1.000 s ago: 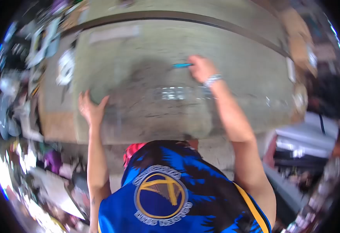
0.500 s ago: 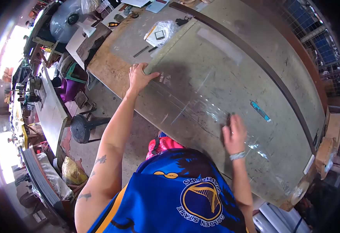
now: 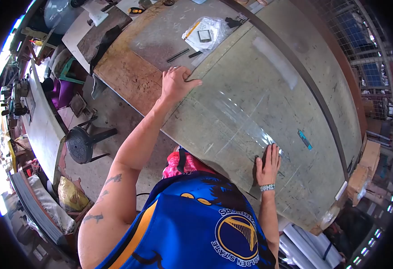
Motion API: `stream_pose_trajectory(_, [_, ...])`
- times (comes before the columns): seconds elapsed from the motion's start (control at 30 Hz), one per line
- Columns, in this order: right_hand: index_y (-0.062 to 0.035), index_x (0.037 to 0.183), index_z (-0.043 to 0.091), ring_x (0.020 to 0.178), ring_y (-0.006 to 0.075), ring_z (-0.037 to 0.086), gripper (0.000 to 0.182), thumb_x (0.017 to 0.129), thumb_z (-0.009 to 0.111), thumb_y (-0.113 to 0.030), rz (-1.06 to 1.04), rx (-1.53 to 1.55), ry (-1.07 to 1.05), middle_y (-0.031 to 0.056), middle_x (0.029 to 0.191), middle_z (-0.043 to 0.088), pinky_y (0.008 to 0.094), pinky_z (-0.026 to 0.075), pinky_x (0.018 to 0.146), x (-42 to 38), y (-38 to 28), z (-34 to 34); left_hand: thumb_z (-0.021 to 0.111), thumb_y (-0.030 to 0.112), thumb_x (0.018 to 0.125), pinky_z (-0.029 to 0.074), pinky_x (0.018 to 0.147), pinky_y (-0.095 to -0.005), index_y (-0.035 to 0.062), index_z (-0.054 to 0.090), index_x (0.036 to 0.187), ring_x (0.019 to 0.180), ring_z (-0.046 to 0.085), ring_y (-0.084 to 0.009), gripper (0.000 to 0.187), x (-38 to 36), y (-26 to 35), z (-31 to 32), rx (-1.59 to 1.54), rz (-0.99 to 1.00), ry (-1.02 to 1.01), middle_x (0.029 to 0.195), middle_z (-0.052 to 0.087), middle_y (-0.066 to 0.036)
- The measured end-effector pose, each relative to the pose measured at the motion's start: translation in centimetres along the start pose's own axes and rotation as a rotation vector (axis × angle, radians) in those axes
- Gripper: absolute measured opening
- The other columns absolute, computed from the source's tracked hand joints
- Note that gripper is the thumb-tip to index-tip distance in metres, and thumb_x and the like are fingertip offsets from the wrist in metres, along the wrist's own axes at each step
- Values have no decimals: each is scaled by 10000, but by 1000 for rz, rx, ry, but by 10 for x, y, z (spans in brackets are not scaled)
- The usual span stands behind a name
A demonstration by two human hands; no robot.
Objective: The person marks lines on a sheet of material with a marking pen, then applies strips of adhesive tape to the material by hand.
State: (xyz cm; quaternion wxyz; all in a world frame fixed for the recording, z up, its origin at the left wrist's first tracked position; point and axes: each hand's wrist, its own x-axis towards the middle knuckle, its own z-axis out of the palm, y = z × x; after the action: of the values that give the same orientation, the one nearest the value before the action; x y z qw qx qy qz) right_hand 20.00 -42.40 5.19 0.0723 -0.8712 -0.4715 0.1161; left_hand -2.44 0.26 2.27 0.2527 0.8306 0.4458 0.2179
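The person's right hand (image 3: 268, 163) lay flat and open, palm down, fingers straight and nearly side by side, with the thumb held a little apart. It gripped nothing; its fingers rested at the near-right part of a clear plastic sheet (image 3: 245, 123), which was spread across the grey-green covering (image 3: 232, 58) and showed shiny streaks of light. A patterned wristband (image 3: 267, 187) circled that wrist.

The left hand (image 3: 177, 84) rested at the left edge of the covering, its fingers bent and its thumb stretched out to the right. Whether its fingertips pinched anything could not be seen.

Beyond the right hand, apart from it, a teal cutter (image 3: 304, 139) lay on the covering. Farther out, a long dark strip (image 3: 313, 85) ran across, looking curved in this wide view. Past the left hand, on the bare tabletop (image 3: 124, 78), lay a thin dark bar (image 3: 177, 55) and a clear plastic bag (image 3: 221, 29) with a small square black frame (image 3: 204, 36). A dark round stool (image 3: 80, 145) stood on the floor at left.
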Motion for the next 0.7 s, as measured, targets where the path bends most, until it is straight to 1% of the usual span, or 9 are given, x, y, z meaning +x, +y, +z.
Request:
stream_pose_trajectory(0.1, [-45, 1621, 365, 1592, 376, 244, 702, 1035, 582, -364, 30, 3, -20, 167, 1710, 304, 562, 200, 1272, 6, -10, -5, 946, 437, 665, 410, 791, -429, 83, 720, 853, 822, 610, -243, 460, 2, -3, 4, -100, -10, 51, 767, 644, -19])
stream_pose_trajectory(0.3, [-32, 1597, 393, 1579, 391, 263, 677, 1034, 583, -356, 61, 4, -42, 183, 1696, 319, 557, 212, 1269, 13, -10, -5, 948, 430, 672, 399, 801, -413, 88, 723, 855, 828, 606, -225, 449, 3, -12, 7, -128, 7, 37, 773, 639, -1])
stream_pose_trajectory(0.4, [-22, 1575, 421, 1554, 406, 305, 647, 1036, 582, -342, 27, 29, -18, 196, 1680, 341, 552, 238, 1256, 15, -11, -10, 955, 407, 669, 395, 795, -406, 90, 721, 855, 818, 603, -217, 435, 3, -11, 6, -149, 18, 49, 769, 631, 6])
stream_pose_trajectory(0.5, [-6, 1538, 465, 1524, 417, 350, 603, 1041, 570, -331, 13, 45, 58, 222, 1657, 368, 545, 263, 1240, 25, 0, -18, 962, 382, 663, 410, 804, -408, 89, 726, 854, 808, 610, -218, 422, 4, -6, 2, -129, 16, 55, 765, 649, 0])
stream_pose_trajectory(0.53, [12, 1502, 500, 1480, 426, 412, 541, 1045, 556, -273, 11, 36, 144, 246, 1614, 425, 540, 300, 1216, 33, 8, -22, 968, 363, 666, 423, 794, -403, 83, 733, 861, 792, 610, -216, 414, 4, -6, 1, -104, 38, 83, 758, 649, -1])
stream_pose_trajectory(0.6, [26, 1477, 520, 1427, 443, 475, 497, 1032, 563, -190, 30, -3, 278, 261, 1570, 476, 518, 376, 1178, 56, 47, -23, 979, 324, 671, 449, 775, -394, 72, 747, 874, 759, 611, -212, 399, 4, -6, 1, -73, 100, 115, 744, 649, -4])
stream_pose_trajectory(0.63, [27, 1459, 534, 1400, 450, 500, 476, 1018, 571, -148, 56, -24, 310, 267, 1553, 491, 511, 415, 1148, 74, 59, -24, 973, 330, 664, 496, 757, -419, 64, 751, 833, 778, 669, -252, 386, 4, -11, 2, -132, 23, 59, 773, 709, -57])
stream_pose_trajectory(0.67, [28, 1441, 547, 1372, 458, 525, 459, 1003, 579, -106, 102, -68, 342, 273, 1535, 506, 504, 454, 1118, 90, 80, -33, 970, 282, 685, 526, 681, -397, 39, 759, 840, 721, 679, -246, 358, 5, 3, -8, -192, -74, 5, 762, 713, -85])
stream_pose_trajectory(0.7, [-2, 1431, 556, 1313, 459, 565, 461, 974, 583, -56, 128, -186, 353, 263, 1528, 514, 510, 494, 1073, 102, 100, -32, 959, 240, 710, 539, 647, -380, 19, 765, 858, 682, 674, -228, 329, 5, 1, -2, -177, -58, 29, 749, 714, -110])
